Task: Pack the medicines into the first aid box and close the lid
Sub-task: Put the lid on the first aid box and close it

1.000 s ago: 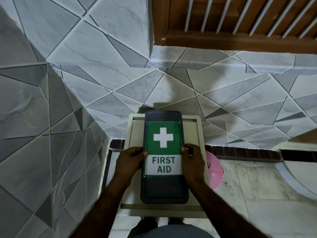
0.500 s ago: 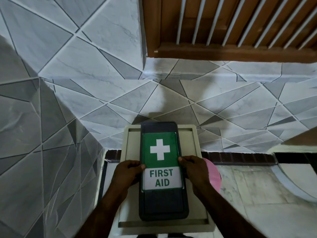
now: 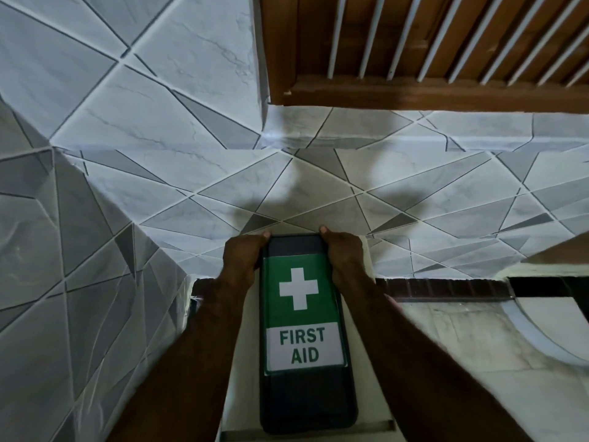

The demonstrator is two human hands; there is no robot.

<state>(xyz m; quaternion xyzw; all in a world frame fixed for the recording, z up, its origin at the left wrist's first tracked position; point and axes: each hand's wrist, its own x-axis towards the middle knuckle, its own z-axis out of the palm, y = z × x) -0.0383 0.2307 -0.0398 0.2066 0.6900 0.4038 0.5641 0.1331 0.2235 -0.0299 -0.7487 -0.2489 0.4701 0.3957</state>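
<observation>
The first aid box (image 3: 304, 400) is dark and oblong, with a green label bearing a white cross and the words FIRST AID. Its lid is down. It lies lengthwise on a cream stool (image 3: 234, 406) below me. My left hand (image 3: 243, 258) grips the far left corner of the lid. My right hand (image 3: 342, 255) grips the far right corner. Fingertips of both hands curl over the far edge. No medicines show; the box's inside is hidden.
A grey and white tiled wall (image 3: 159, 173) rises right behind the stool and wraps round on the left. A wooden window frame with white bars (image 3: 430, 90) sits above. A marble floor (image 3: 471, 339) lies to the right, beyond a dark skirting strip (image 3: 446, 288).
Both hands have slid from the middle of the box's long sides up to its far corners. The camera has tilted, so the box sits lower and closer in view.
</observation>
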